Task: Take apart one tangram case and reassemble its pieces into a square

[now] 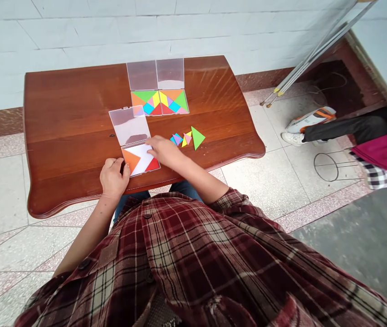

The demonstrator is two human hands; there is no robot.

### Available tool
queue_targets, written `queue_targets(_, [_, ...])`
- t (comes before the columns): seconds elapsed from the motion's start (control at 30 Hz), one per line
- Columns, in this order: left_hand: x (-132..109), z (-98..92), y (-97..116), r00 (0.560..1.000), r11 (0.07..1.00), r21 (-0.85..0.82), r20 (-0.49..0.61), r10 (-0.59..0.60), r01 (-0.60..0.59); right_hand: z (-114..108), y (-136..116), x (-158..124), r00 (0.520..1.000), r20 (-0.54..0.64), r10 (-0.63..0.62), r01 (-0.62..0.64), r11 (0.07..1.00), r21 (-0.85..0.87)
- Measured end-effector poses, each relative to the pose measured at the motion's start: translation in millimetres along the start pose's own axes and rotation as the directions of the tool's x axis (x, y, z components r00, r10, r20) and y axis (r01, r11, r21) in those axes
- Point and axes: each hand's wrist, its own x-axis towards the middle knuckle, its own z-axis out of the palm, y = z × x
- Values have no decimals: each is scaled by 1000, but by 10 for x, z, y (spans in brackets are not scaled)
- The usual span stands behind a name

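An open tangram case (144,159) holds an orange triangle (131,161) and red piece (153,165).

Behind the table (67,122) rises a pale tiled wall (87,34), while to the right slim metal poles (311,59) slant above a tiled floor (257,181), near another person's dark trouser leg (356,126) and white shoe (292,138).

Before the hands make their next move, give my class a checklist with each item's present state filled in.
1. Near case lid swung open: ok.
2. Left hand at the case's left edge: ok.
3. Orange triangle and red triangle inside the case: ok.
4. Large green triangle on the table, right of the case: ok.
5. Small loose pieces spread well apart: not ok, bunched together.
6. Right hand gripping a piece: cannot tell, fingertips obscured.
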Motion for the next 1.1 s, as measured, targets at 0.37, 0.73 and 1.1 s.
queue_targets(0.37, [2, 19, 9, 1000, 1000, 9, 5, -4, 4, -371, 1117, -536, 725, -176, 665, -682, 729, -58])
queue_targets(0.73, [-4, -21, 60, 998, 999, -17, 43, -35, 35, -362, 1250, -556, 722, -185, 667, -691, 706, -152])
queue_targets(1.1, [-3, -9, 56, 999, 999, -25, 41, -31, 32, -473, 1587, -636, 782, -110, 614, -622, 758, -195])
